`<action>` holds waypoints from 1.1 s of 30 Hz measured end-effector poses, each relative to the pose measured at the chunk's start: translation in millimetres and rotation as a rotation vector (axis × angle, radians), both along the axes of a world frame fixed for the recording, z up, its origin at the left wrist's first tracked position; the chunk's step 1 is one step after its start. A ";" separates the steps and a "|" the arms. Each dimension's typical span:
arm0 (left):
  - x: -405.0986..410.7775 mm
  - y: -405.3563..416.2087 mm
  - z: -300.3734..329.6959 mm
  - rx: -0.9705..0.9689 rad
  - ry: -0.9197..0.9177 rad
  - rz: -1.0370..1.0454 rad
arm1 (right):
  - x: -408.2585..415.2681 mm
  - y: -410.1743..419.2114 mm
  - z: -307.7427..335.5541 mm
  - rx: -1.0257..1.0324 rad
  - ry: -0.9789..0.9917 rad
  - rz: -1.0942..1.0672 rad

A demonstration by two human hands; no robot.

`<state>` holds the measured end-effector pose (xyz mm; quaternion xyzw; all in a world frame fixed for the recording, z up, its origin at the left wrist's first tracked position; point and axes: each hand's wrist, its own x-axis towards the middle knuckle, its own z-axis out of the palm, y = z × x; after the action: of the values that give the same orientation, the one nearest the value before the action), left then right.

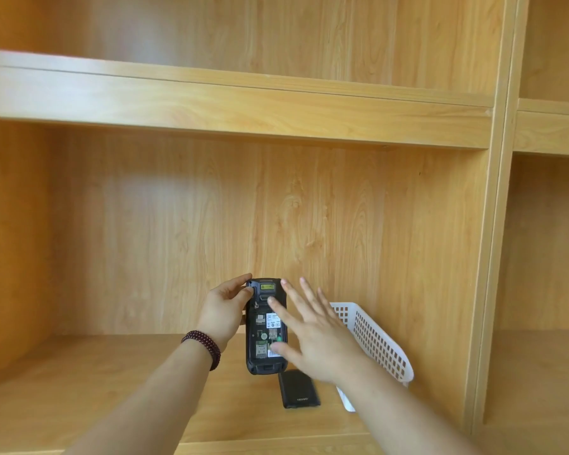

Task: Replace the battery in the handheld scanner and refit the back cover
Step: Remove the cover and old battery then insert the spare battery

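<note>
My left hand (224,310) grips the black handheld scanner (263,326) upright by its left edge, back side facing me. Its battery bay is uncovered, showing labels and card slots, with no battery in it. My right hand (312,326) hovers just in front of the scanner's right side, fingers spread, holding nothing. A flat black piece (298,389), either the back cover or a battery, lies on the wooden shelf (112,382) directly below the scanner.
A white perforated plastic basket (378,343) lies tipped at the right of the shelf, behind my right forearm. A second shelf board (243,103) runs above. An upright wooden divider (496,224) closes the bay on the right.
</note>
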<state>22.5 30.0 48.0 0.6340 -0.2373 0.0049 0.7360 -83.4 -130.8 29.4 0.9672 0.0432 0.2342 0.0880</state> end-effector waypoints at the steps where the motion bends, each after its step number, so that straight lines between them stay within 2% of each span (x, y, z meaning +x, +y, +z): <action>1: 0.1 1.1 0.2 -0.007 0.005 -0.001 | 2.4 2.7 -4.8 -0.003 0.002 0.003; 12: 5.1 22.0 -0.6 -0.009 0.014 0.025 | 15.1 21.2 -11.0 0.030 -0.008 0.073; 14: 4.8 24.0 0.1 -0.011 0.008 0.020 | 14.2 26.4 -5.0 0.213 -0.039 0.121; 18: 2.8 23.3 0.5 -0.005 0.005 0.004 | 21.8 37.3 11.7 0.970 -0.096 0.132; 22: 0.1 21.0 1.2 -0.001 0.014 -0.022 | 32.3 35.1 18.5 1.482 -0.005 0.176; 26: -1.7 20.9 1.9 0.001 0.031 -0.053 | 28.9 33.3 22.3 1.716 0.041 0.222; 33: -3.1 19.7 0.2 0.008 0.050 -0.095 | 35.3 28.8 12.3 1.876 0.059 0.229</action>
<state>19.4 49.7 48.2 0.6250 -0.2486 -0.0469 0.7385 -48.1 -102.0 41.7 0.6387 -0.0661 0.1561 -0.7506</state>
